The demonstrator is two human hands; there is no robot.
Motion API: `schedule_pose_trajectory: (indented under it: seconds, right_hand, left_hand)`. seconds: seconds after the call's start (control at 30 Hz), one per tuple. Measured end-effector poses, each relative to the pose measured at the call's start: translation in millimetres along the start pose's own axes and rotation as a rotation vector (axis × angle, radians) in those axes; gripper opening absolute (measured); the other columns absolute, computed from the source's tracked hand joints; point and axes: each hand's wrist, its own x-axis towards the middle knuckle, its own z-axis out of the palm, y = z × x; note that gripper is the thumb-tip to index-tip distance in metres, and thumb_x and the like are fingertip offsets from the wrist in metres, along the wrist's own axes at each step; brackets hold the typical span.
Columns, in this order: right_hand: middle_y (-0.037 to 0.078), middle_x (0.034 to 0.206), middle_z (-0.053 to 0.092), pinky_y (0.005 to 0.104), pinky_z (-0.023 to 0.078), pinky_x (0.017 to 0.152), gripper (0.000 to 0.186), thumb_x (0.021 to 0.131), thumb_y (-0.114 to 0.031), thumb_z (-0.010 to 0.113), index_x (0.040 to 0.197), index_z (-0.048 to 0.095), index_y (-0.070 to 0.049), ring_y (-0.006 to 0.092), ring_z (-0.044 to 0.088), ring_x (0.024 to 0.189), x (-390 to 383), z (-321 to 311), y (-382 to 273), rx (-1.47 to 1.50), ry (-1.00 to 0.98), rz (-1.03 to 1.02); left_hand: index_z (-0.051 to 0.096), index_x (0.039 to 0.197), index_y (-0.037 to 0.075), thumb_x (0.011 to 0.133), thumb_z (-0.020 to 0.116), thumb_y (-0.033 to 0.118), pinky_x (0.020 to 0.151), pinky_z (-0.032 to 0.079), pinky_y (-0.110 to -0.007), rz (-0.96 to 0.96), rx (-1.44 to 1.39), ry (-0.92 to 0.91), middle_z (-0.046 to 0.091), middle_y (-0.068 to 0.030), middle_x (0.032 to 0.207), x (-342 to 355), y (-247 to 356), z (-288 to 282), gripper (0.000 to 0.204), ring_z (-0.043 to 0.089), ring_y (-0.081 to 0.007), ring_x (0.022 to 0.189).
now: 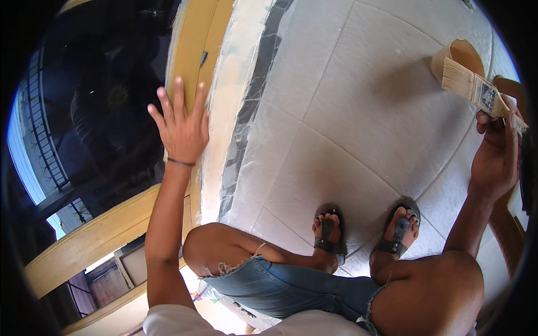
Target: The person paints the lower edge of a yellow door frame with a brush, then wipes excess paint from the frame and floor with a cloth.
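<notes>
Here, a crouched pose is seen from above: bent knees in frayed denim shorts fill the near edge, and two feet in dark sandals are planted on the pale tiled floor. To the left, the left hand is laid flat, fingers spread, against a yellow wooden frame beside dark glass. To the right, the right hand is closed around the handle of a wide paintbrush, whose pale bristles are pointed towards a tan container at the far right.
</notes>
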Motion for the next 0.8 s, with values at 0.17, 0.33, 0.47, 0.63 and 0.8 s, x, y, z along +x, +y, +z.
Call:
schedule_pose_trajectory:
  seconds: [0.17,0.33,0.47,0.63,0.8]
  right_hand:
    - [0.016,0.122,0.068,0.0307,0.043,0.086,0.049,0.113,-0.026,0.038,0.143,0.055,0.007,0.0163,0.064,0.097,4.2,-3.0,9.3,0.008,-0.028,-0.053]
    - [0.016,0.124,0.068,0.0306,0.044,0.088,0.048,0.113,-0.027,0.039,0.143,0.056,0.006,0.0162,0.064,0.097,-4.2,-1.9,0.3,-0.051,-0.001,-0.029]
    - [0.015,0.124,0.069,0.0307,0.046,0.092,0.047,0.114,-0.027,0.035,0.146,0.055,0.002,0.0162,0.066,0.1,-4.2,-11.4,9.5,-0.085,-0.023,-0.054]
    - [0.015,0.128,0.069,0.0313,0.049,0.093,0.048,0.115,-0.029,0.033,0.144,0.058,0.0,0.0177,0.068,0.102,-5.1,-8.8,1.0,-0.239,-0.037,-0.035]
    - [0.013,0.118,0.071,0.0317,0.047,0.09,0.045,0.112,-0.031,0.042,0.133,0.066,0.001,0.0187,0.066,0.098,-2.4,-17.1,18.4,-0.177,0.01,-0.084]
  left_hand:
    - [0.05,0.158,0.025,0.102,0.057,0.044,0.123,-0.01,-0.069,-0.03,0.105,-0.02,0.021,-0.0137,0.175,46.2,-4.1,8.1,0.06,-0.005,-0.0434,0.162]
    - [0.05,0.157,0.019,0.1,0.062,0.04,0.121,-0.009,-0.072,-0.034,0.145,-0.103,0.02,-0.0124,0.175,52.5,2.0,9.8,0.062,-0.003,-0.0409,0.163]
    - [0.051,0.156,0.018,0.099,0.064,0.036,0.121,-0.008,-0.073,-0.05,0.07,-0.108,0.021,-0.0105,0.175,52.8,5.1,8.7,0.062,-0.002,-0.0412,0.163]
    - [0.062,0.146,0.019,0.098,0.066,0.034,0.121,-0.003,-0.074,-0.004,0.109,-0.117,0.026,-0.0094,0.174,26.4,0.3,5.3,0.051,0.004,-0.0434,0.162]
    - [0.076,0.112,0.01,0.092,0.073,0.012,0.115,0.031,-0.062,0.008,-0.149,0.196,0.064,-0.013,0.138,-17.1,-4.6,-27.8,0.02,0.052,-0.0421,0.136]
